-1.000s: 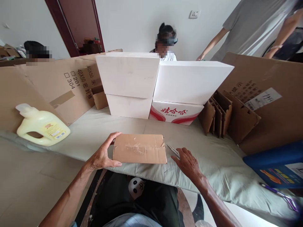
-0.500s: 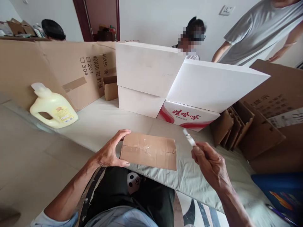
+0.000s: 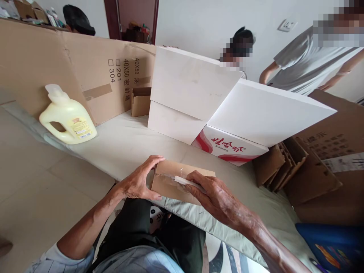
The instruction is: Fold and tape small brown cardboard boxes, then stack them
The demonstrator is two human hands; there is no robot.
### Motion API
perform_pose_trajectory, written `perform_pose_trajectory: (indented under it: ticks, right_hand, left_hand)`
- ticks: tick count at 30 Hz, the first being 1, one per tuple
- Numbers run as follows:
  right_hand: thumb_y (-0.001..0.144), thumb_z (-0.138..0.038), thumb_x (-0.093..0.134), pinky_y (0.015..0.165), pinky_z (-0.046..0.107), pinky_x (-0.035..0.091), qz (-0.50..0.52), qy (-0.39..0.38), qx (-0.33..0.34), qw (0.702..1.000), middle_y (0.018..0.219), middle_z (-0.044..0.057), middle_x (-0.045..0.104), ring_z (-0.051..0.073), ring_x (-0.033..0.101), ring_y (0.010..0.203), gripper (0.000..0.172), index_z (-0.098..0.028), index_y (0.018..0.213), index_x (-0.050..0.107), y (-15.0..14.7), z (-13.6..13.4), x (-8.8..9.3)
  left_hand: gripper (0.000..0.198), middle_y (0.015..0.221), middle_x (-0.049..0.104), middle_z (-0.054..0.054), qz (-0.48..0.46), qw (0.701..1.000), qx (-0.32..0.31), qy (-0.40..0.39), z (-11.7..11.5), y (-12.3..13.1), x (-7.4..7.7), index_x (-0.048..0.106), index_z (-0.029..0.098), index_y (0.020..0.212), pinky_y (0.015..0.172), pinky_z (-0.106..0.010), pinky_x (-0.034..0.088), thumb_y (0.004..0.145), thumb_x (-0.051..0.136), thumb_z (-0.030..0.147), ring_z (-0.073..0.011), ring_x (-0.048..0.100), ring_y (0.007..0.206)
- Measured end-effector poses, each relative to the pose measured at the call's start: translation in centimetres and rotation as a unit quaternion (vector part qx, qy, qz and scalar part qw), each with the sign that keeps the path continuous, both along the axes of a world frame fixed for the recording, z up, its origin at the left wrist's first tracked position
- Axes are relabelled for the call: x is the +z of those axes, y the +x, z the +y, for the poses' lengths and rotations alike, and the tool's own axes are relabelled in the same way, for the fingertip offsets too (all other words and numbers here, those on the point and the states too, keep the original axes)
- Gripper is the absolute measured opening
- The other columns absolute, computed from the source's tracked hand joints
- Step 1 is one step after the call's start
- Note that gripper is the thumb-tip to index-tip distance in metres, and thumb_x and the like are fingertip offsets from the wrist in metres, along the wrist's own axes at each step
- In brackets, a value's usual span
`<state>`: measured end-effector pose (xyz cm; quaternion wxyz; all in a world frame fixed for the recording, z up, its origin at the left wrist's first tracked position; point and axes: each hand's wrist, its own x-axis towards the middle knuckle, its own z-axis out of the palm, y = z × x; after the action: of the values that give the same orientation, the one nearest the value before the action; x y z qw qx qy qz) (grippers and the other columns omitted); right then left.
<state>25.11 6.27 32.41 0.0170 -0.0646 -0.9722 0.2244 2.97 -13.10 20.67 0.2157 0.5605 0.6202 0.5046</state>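
Observation:
A small brown cardboard box (image 3: 170, 189) with clear tape along its top seam lies at the near edge of the cloth-covered surface. My left hand (image 3: 143, 180) grips its left end, thumb on the near side and fingers on the far side. Over the box's right half is my right hand (image 3: 210, 191), closed around a slim white tool (image 3: 182, 181). The tool's tip points left along the taped seam; its exact kind is unclear. Fingers of the right hand cover part of the box top.
A pale yellow jug (image 3: 69, 117) stands at the left. Large white boxes (image 3: 193, 81) and a tall brown carton (image 3: 93, 72) line the far side. Folded cardboard (image 3: 278, 167) leans at the right, near a blue bag (image 3: 321, 242). Other people are beyond the boxes.
My right hand has moved left with the white tool, from beside the box to over its taped top. My left hand keeps its grip on the box. The view has shifted slightly.

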Motion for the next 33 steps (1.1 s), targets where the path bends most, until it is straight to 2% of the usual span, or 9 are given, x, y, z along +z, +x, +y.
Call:
perform_pose_trajectory:
  ticks: [3, 7, 11, 27, 33]
  right_hand:
    - [0.118, -0.044, 0.044, 0.068, 0.028, 0.041, -0.014, 0.014, 0.01, 1.0, 0.086, 0.002, 0.071, 0.016, 0.062, 0.072, 0.033, -0.023, 0.103, 0.064, -0.5, -0.2, 0.5]
    - [0.119, -0.044, 0.043, 0.068, 0.028, 0.04, -0.004, 0.03, 0.019, 0.999, 0.085, 0.004, 0.071, 0.016, 0.062, 0.073, 0.038, -0.022, 0.098, 0.065, -1.2, -0.1, 0.6]
    - [0.118, -0.042, 0.044, 0.066, 0.028, 0.036, 0.002, 0.053, 0.024, 0.998, 0.08, 0.002, 0.068, 0.014, 0.057, 0.067, 0.039, -0.022, 0.091, 0.063, -1.9, -0.1, 0.4]
    - [0.119, -0.044, 0.043, 0.066, 0.031, 0.032, -0.003, 0.104, 0.059, 0.993, 0.081, 0.004, 0.071, 0.015, 0.057, 0.066, 0.044, -0.021, 0.092, 0.069, -2.2, 0.6, 1.6]
    - [0.12, -0.044, 0.04, 0.064, 0.032, 0.026, -0.014, 0.161, 0.06, 0.985, 0.075, 0.003, 0.067, 0.014, 0.054, 0.063, 0.049, -0.02, 0.085, 0.066, -2.9, 0.1, 1.5]
  left_hand:
    - [0.119, 0.168, 0.044, -0.014, -0.005, 1.0, -0.002, 0.003, 0.1, 0.1, 0.3, 0.039, 0.031, 0.166, 0.128, -0.055, 0.046, 0.064, 0.099, 0.03, -0.0404, 0.047, 0.156]
    - [0.118, 0.17, 0.042, -0.015, -0.014, 1.0, -0.002, -0.005, 0.1, 0.1, 0.5, 0.039, 0.031, 0.166, 0.13, -0.057, 0.043, 0.064, 0.099, 0.03, -0.0413, 0.044, 0.158]
    - [0.118, 0.171, 0.041, -0.014, -0.024, 1.0, -0.003, -0.012, 0.1, 0.1, 0.4, 0.039, 0.031, 0.165, 0.13, -0.057, 0.044, 0.064, 0.099, 0.029, -0.0411, 0.043, 0.159]
    - [0.118, 0.169, 0.042, -0.014, -0.027, 1.0, -0.005, -0.009, 0.2, 0.2, 0.5, 0.039, 0.031, 0.164, 0.126, -0.055, 0.048, 0.062, 0.098, 0.027, -0.0416, 0.045, 0.157]
    - [0.12, 0.17, 0.04, -0.015, -0.019, 1.0, -0.005, -0.011, 0.2, 0.1, 0.6, 0.038, 0.031, 0.166, 0.125, -0.058, 0.048, 0.063, 0.099, 0.031, -0.0428, 0.045, 0.157]
